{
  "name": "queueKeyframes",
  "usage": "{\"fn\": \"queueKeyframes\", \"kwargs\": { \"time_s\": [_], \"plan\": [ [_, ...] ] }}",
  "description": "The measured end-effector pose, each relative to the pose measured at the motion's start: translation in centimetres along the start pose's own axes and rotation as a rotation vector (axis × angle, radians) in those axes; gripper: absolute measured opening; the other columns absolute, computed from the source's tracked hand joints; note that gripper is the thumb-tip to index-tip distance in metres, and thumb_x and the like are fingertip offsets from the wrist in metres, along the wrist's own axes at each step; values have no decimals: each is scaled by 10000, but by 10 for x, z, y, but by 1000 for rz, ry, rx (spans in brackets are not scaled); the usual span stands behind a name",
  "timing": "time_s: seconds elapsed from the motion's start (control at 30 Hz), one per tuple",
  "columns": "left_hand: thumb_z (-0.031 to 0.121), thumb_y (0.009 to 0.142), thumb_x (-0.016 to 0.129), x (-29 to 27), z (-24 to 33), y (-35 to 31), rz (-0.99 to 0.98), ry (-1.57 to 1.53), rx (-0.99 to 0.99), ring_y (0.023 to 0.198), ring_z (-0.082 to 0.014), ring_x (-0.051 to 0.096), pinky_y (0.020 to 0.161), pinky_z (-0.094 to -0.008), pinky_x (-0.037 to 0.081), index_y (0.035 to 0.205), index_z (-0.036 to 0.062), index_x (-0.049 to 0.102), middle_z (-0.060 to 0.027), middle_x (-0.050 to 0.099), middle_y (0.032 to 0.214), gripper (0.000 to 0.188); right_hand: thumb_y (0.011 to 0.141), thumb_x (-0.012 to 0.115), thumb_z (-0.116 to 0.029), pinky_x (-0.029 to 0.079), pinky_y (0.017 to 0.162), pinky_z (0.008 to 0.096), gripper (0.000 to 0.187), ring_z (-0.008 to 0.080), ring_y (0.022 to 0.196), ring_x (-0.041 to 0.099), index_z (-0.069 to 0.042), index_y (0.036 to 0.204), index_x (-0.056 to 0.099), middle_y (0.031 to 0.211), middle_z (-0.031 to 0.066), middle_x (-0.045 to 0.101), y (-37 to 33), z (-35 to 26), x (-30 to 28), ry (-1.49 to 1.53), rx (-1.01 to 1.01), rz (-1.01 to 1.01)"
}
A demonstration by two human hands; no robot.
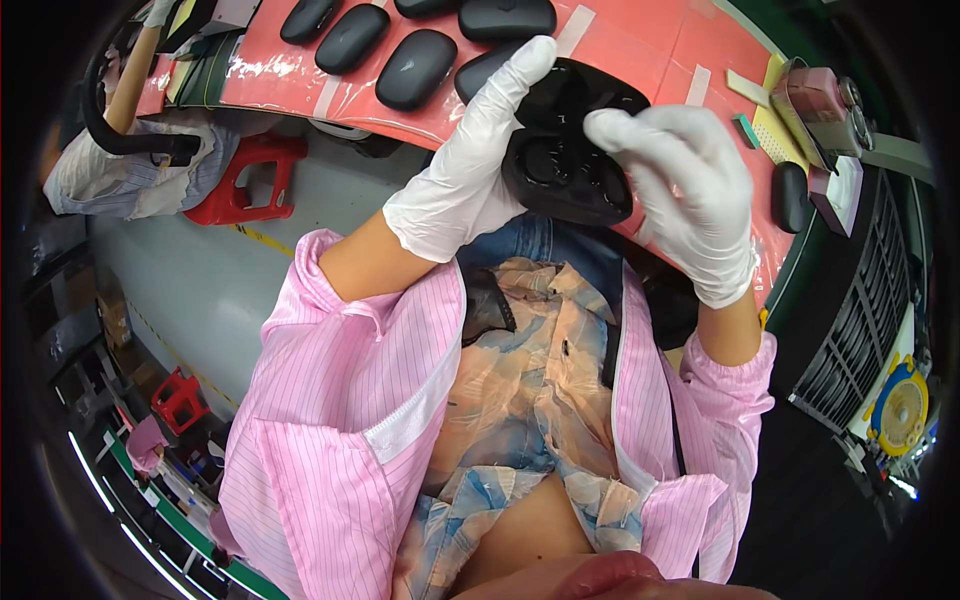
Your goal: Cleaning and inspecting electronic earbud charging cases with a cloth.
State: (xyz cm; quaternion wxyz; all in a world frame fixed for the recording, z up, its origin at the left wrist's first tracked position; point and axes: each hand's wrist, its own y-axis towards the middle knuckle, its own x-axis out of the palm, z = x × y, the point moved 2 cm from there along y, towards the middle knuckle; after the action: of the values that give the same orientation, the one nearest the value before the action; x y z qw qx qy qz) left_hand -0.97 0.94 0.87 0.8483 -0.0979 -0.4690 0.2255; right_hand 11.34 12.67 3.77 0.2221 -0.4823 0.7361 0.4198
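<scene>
A glossy black case point(570, 180), like an earbud charging case, is held up over the table's near edge with its lid raised and shaped hollows inside. My left hand point(460, 165), in a white glove, grips it from the left, the thumb stretched up along the lid. On the other side my right hand point(690, 170), also gloved, has its fingers bent and drawn together, with the tips at the case's right part. Whatever may be between those fingertips is hidden. Beyond my left hand, several closed black cases, one of them a rounded case point(417, 70), lie on the table.
Pink-red sheeting under clear film covers the table point(640, 50). Another closed case point(789, 197) lies at the right, near containers point(820, 105) and a small box point(838, 195). At left are a red stool point(245, 180) and another person's sleeve point(140, 170).
</scene>
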Motion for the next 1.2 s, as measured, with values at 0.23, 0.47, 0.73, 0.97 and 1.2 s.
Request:
{"fn": "queueKeyframes", "kwargs": {
  "time_s": [0.23, 0.47, 0.73, 0.97, 1.2],
  "plan": [
    [578, 968, 390, -6, 0, 2, -46, -147, -115, 1043, -444, 627, 865, -509, 571, 1288, 1, 519, -239, 616, 1183, 672, 921, 569, 20, 435, 1012, 326, 161, 197, 1080, 613, 37, 1062, 646, 1125, 127, 653, -46, 43, 16, 564, 474, 515],
    [595, 946, 425, -6, 3, 6, -167, -221, -154, 1107, -427, 600, 912, -562, 531, 1345, -29, 454, -272, 568, 1246, 741, 910, 608, 4, 482, 948, 300, 167, 165, 1019, 623, 23, 1068, 657, 1072, 97, 657, -60, 48, 31, 710, 658, 559],
    [179, 940, 557, -11, -21, 12, 81, -330, -159, 1070, -297, 626, 898, -413, 572, 1104, -39, 554, -186, 612, 1144, 273, 935, 580, -40, 456, 952, 293, 208, 169, 1053, 608, 41, 1116, 642, 1117, 108, 667, -34, 34, 25, 506, 598, 594],
    [239, 954, 526, -25, -32, 7, 5, -437, -254, 897, -251, 678, 741, -329, 606, 1114, -28, 565, -150, 650, 1046, 313, 770, 604, 67, 452, 631, 274, 317, 178, 737, 571, -71, 1031, 719, 863, 69, 567, -29, 3, 25, -53, 149, 405],
    [231, 927, 536, -11, -23, 9, -121, -248, -349, 945, -276, 677, 639, -277, 600, 1239, -39, 532, -176, 643, 1120, 413, 926, 568, -23, 441, 790, 216, 226, 84, 845, 549, 38, 1122, 661, 1001, 37, 609, -43, 39, 37, 750, 527, 377]
  ]
}}
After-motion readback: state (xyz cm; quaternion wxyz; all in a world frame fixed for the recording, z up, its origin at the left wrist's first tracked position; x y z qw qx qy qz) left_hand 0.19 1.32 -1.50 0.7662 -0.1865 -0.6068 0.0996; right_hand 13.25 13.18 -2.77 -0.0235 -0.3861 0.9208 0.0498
